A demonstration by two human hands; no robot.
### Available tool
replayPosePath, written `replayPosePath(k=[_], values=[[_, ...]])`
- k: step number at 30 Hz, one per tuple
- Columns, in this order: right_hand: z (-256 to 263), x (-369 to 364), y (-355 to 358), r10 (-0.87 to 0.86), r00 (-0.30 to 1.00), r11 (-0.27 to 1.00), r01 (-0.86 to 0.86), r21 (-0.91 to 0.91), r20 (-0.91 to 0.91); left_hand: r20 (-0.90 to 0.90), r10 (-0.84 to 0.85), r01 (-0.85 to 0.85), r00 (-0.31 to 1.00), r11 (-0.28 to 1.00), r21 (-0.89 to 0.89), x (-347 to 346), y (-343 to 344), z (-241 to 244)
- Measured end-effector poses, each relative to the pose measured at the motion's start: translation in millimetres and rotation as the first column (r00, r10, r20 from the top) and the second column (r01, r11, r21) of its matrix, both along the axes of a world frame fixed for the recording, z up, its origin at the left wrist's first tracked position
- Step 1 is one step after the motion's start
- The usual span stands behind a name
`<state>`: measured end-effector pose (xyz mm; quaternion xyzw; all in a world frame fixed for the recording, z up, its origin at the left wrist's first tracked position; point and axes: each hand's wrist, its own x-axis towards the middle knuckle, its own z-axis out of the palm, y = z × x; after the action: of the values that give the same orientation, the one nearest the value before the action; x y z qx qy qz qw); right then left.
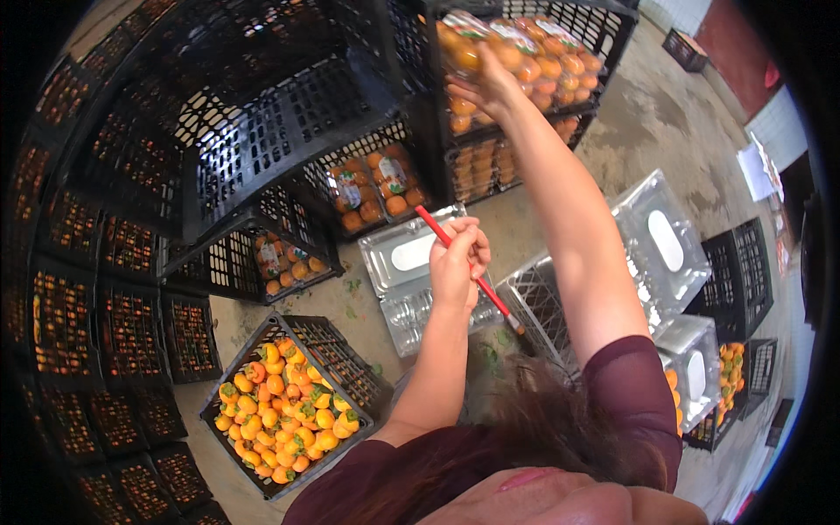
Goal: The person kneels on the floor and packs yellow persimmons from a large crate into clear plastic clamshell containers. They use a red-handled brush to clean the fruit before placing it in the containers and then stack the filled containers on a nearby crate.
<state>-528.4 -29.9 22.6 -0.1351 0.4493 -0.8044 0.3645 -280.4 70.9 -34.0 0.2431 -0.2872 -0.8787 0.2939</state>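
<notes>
My left hand [456, 259] is closed around a thin red-handled brush [491, 292], its bristle end pointing down to the right. Under that hand lies an empty, opened clear plastic clamshell [400, 262] with a white oval on its lid. My right hand [485, 82] reaches up to a black plastic crate [613, 56] of packed persimmons and touches a filled, labelled clamshell [459, 49] at its left; the hand is blurred, and whether its fingers grip the pack cannot be told. More filled clamshells [558, 65] sit beside it in the crate.
A black crate [275, 321] of loose persimmons stands at lower left. Stacked crates [95, 328] line the far left, and large black crates [243, 151] lie at upper left. Empty clamshells [663, 243] are piled to the right by a grey openwork crate [538, 308].
</notes>
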Motion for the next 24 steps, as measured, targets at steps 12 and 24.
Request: replayPosePath(k=[12,24], values=[[1,43,350,0.331,0.577,0.661,0.424,0.619,-0.747,0.053,-0.187,0.194,0.981,0.962,-0.192,-24,42,-8],[-70,71,789,0.431,0.614,-0.286,0.788,0.545,-0.661,0.511,-0.754,0.898,0.413,0.246,-0.364,-33,227,-23]])
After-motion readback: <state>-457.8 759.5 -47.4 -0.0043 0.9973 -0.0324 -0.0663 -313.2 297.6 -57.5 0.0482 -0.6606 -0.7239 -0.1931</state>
